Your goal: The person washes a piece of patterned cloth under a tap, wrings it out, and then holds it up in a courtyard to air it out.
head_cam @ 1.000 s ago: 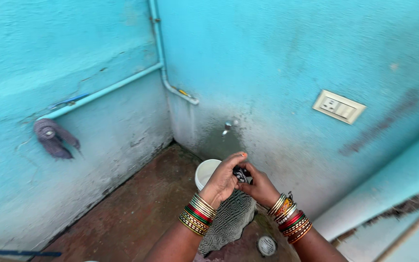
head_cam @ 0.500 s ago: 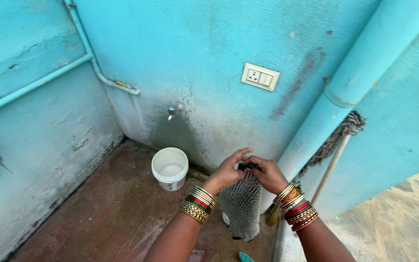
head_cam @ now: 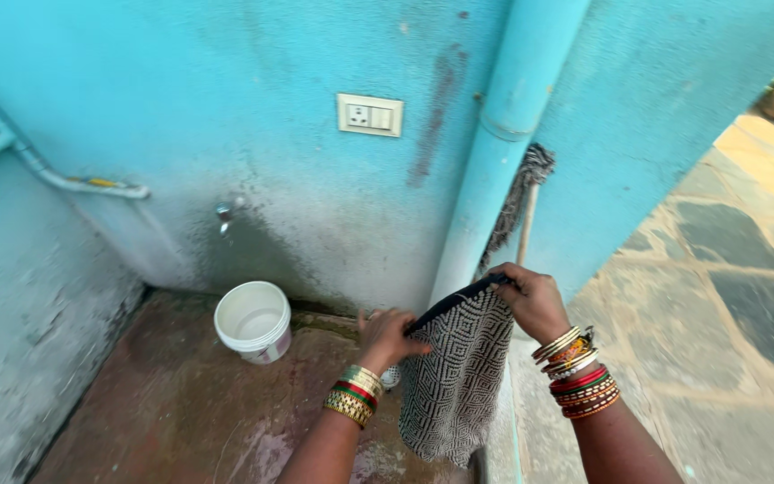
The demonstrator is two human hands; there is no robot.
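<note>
A black-and-white patterned cloth (head_cam: 455, 381) hangs down between my hands, stretched along its dark top edge. My left hand (head_cam: 386, 339) grips the lower left corner of that edge. My right hand (head_cam: 533, 302) grips the higher right corner, up near the turquoise drain pipe (head_cam: 500, 148). Both wrists carry stacks of coloured bangles. The cloth's lower end dangles over the wet floor.
A white bucket (head_cam: 253, 321) stands on the wet reddish floor (head_cam: 172, 412) under a small wall tap (head_cam: 223, 213). A mop (head_cam: 520, 206) leans by the pipe. A white socket plate (head_cam: 370, 115) is on the turquoise wall. Stone paving (head_cam: 727, 296) lies to the right.
My hands have spread apart, pulling the bunched cloth open along its top edge, with my right hand rising. The view has swung right, bringing the pipe, mop and paving in.
</note>
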